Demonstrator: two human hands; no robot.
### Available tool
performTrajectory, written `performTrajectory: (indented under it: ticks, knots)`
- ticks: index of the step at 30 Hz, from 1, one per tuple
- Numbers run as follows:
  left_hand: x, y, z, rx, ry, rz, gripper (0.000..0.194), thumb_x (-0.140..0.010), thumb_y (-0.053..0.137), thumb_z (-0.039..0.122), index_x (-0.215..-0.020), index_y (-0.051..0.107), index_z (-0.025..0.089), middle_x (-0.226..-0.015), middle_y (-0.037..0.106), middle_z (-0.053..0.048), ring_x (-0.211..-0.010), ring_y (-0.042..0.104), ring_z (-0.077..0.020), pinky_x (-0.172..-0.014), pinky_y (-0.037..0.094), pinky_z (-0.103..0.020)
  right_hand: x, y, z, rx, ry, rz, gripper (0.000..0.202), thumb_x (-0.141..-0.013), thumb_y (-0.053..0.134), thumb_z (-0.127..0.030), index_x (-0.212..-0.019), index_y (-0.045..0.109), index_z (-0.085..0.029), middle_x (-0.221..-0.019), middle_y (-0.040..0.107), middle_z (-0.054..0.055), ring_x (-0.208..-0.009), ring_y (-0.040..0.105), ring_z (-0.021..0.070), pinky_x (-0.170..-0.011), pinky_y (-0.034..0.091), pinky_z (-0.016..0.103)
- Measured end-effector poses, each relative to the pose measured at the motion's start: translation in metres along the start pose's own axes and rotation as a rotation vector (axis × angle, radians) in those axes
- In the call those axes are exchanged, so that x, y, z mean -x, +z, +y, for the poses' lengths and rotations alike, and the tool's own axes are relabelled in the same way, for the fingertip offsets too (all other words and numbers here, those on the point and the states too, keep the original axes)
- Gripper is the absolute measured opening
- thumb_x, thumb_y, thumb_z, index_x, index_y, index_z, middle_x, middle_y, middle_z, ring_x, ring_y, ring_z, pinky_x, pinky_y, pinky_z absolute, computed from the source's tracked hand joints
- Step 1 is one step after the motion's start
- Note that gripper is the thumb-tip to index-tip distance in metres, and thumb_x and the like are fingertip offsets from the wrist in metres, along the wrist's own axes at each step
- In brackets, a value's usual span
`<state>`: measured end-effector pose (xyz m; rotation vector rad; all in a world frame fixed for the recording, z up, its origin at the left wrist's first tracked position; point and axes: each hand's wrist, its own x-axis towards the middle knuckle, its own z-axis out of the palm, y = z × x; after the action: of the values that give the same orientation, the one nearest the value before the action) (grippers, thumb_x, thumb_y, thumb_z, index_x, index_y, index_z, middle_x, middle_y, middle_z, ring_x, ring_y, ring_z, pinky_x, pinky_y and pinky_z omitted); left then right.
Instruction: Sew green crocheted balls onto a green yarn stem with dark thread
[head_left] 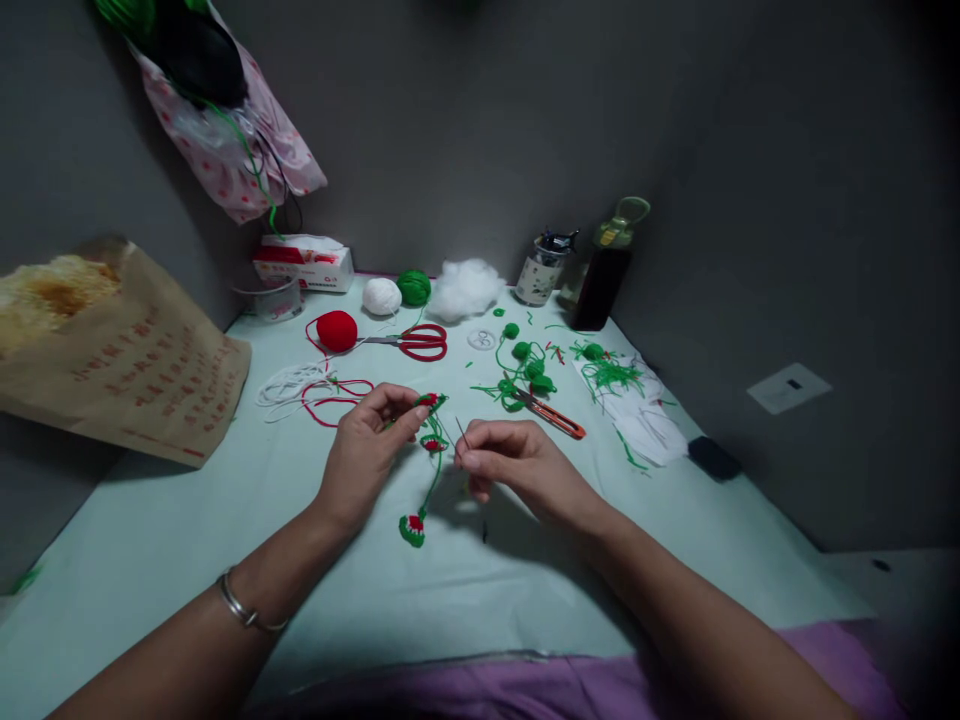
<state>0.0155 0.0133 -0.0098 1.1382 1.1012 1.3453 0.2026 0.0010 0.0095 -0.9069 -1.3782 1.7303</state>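
My left hand [375, 435] pinches a small green and red crocheted piece [432, 401] between thumb and fingers. From it hang green strands with a second red and green piece [433, 443] and, lower down, a third piece [412, 529] near the table surface. Just to the right, my right hand [506, 455] is closed on a thin needle [462, 432], its tip pointing up and left. A fine thread runs between the two hands. The fingertips of both hands are apart.
Red-handled scissors [421, 342] lie beside a red yarn ball [337, 331]. White stuffing [466, 288], a pen jar [540, 272] and a bottle [604, 275] stand behind. An orange cutter [553, 416] lies right of centre, a paper bag [180, 360] at left.
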Motion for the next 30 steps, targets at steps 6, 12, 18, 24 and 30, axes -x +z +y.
performTrajectory:
  ticks: [6,12,18,24,30]
  knots:
    - [0.003,0.003,0.0,-0.003,0.019,-0.015,0.014,-0.079,0.075,0.029,-0.085,0.066,0.02,-0.08,0.063,0.002,-0.071,0.054,-0.013,-0.068,0.042,-0.024,0.0,0.003,-0.003,0.051,-0.088,0.189,0.025,-0.074,0.081,-0.036,-0.084,0.068,-0.017,-0.067,0.059,-0.003,-0.056,0.053,0.0082,-0.055,0.045,0.022]
    - [0.009,0.009,0.001,0.038,0.01,-0.031,0.014,-0.079,0.076,0.027,-0.085,0.065,0.021,-0.081,0.064,0.003,-0.075,0.056,-0.013,-0.07,0.044,-0.023,-0.009,0.007,0.007,0.054,-0.048,0.221,0.038,-0.07,0.082,-0.038,-0.097,0.068,-0.016,-0.065,0.057,-0.005,-0.053,0.051,0.008,-0.054,0.044,0.023]
    - [0.011,0.01,0.001,0.056,-0.011,-0.045,0.013,-0.079,0.075,0.026,-0.085,0.066,0.02,-0.083,0.066,0.002,-0.078,0.06,-0.0141,-0.072,0.045,-0.024,-0.012,0.011,0.011,0.089,-0.03,0.158,0.032,-0.072,0.08,-0.038,-0.091,0.071,-0.014,-0.061,0.053,-0.005,-0.054,0.046,0.0075,-0.052,0.039,0.024]
    - [0.011,0.009,-0.001,0.058,-0.019,-0.064,0.011,-0.081,0.074,0.026,-0.086,0.065,0.021,-0.078,0.065,0.004,-0.075,0.059,-0.0117,-0.07,0.045,-0.022,-0.012,0.01,0.013,0.047,0.012,0.135,0.032,-0.069,0.083,-0.04,-0.085,0.071,-0.016,-0.063,0.056,-0.004,-0.054,0.048,0.0078,-0.053,0.04,0.024]
    - [0.011,0.009,-0.005,0.017,0.005,-0.049,0.013,-0.081,0.075,0.027,-0.086,0.064,0.021,-0.078,0.064,0.005,-0.075,0.058,-0.0111,-0.069,0.043,-0.022,-0.012,0.013,0.013,0.036,0.037,0.134,0.032,-0.067,0.084,-0.039,-0.082,0.069,-0.015,-0.061,0.056,-0.004,-0.049,0.048,0.007,-0.05,0.04,0.024]
